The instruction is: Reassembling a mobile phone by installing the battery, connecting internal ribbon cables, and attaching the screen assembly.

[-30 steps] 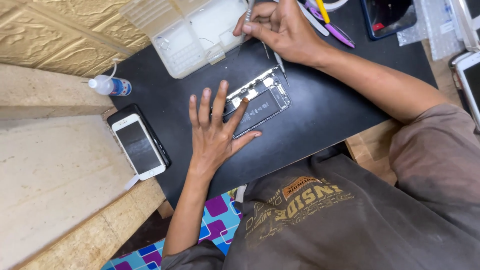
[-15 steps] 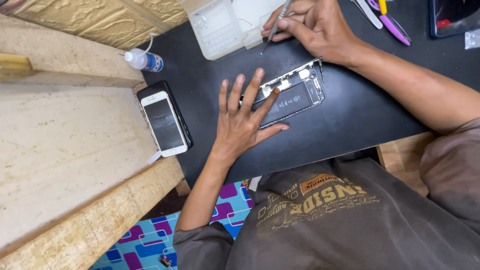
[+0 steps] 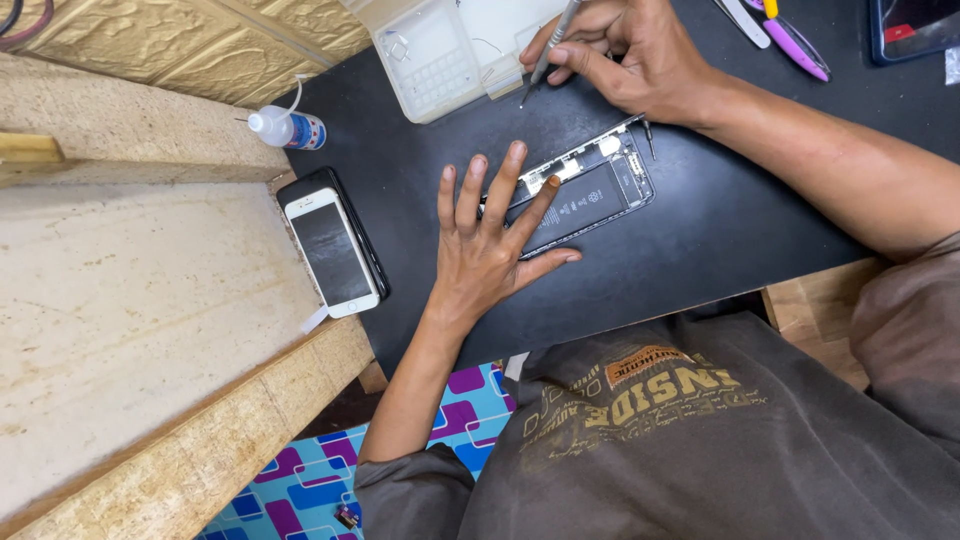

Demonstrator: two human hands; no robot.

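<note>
Opened phone lay mid black tabletop: thin, light, likely fragile inside; best pinned by frame edges. Left hand splayed flat, fingers pressing near end. Right hand pinched screwdriver at far edge.

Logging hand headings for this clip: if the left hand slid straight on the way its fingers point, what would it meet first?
The left hand lies flat on the black mat, fingers pointing up-frame across the opened phone. Past the phone's end, the first thing looks like the white parts tray; depth is hard to judge.
</note>
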